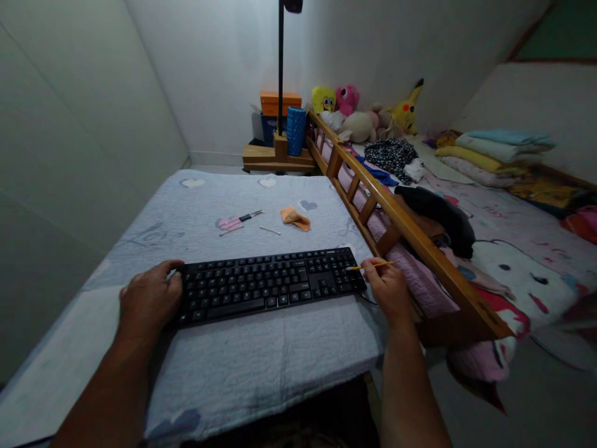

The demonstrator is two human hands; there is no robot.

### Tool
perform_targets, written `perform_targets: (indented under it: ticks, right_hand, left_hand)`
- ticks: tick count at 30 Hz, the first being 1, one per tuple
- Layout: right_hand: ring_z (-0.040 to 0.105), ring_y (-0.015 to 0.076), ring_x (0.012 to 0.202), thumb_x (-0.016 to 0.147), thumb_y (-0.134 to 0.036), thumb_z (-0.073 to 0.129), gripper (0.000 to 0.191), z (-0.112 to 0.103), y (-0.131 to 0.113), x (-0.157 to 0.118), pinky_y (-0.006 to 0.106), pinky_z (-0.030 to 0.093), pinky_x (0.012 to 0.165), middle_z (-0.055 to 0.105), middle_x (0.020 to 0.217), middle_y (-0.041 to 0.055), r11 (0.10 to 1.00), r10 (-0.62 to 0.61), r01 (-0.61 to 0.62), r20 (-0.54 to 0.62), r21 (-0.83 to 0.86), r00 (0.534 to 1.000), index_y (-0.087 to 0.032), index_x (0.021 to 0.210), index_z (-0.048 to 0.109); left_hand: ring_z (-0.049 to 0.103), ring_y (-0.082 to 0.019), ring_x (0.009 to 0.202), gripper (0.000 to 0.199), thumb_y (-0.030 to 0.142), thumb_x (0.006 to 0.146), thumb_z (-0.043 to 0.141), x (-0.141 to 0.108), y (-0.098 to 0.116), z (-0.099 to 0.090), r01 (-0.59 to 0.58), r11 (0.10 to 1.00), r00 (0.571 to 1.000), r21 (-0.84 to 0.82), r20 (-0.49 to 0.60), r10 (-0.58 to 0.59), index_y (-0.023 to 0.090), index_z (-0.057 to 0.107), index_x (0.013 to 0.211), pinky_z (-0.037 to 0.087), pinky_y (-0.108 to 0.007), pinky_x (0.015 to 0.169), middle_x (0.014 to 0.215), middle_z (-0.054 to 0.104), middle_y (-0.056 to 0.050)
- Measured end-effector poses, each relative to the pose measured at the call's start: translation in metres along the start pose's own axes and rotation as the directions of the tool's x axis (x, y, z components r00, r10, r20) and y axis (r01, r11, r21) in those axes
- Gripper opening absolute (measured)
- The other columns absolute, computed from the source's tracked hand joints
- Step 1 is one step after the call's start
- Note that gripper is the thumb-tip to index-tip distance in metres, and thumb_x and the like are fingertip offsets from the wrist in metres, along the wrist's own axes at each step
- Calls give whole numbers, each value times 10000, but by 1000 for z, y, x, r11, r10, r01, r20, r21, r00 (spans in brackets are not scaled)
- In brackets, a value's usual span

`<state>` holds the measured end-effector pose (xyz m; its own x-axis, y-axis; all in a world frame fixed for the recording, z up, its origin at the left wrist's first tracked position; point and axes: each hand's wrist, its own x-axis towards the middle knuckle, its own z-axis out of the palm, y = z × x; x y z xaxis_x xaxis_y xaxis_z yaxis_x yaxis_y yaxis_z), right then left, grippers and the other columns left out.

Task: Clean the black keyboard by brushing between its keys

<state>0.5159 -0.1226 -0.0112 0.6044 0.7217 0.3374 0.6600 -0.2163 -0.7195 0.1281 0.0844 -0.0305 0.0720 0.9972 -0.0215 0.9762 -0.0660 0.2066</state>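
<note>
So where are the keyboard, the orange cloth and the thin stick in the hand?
keyboard (265,286), head view, middle of the keys
orange cloth (295,218), head view, centre of the crumpled fabric
thin stick (377,265), head view, shaft beside the right hand's fingers

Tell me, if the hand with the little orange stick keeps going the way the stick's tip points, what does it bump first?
Probably the black keyboard: the right hand holds the orange stick with its tip aimed at the keyboard's right end.

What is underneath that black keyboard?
The keyboard lies on a pale cloth with heart prints. Whatever surface is below the cloth is covered. The left hand grips its end.
</note>
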Motion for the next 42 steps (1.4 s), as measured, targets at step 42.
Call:
perform_targets:
  ticks: [42]
  right_hand:
    - [696, 229, 691, 931, -485, 549, 372, 14, -14, -7, 322, 513, 690, 745, 731, 65, 995, -26, 30, -42, 93, 999, -187, 819, 740]
  left_hand:
    - [627, -357, 1180, 526, 357, 962, 285, 2, -4, 5, -17, 1000, 999, -12, -40, 17, 171, 659, 1281, 476, -473, 963, 1233, 718, -176]
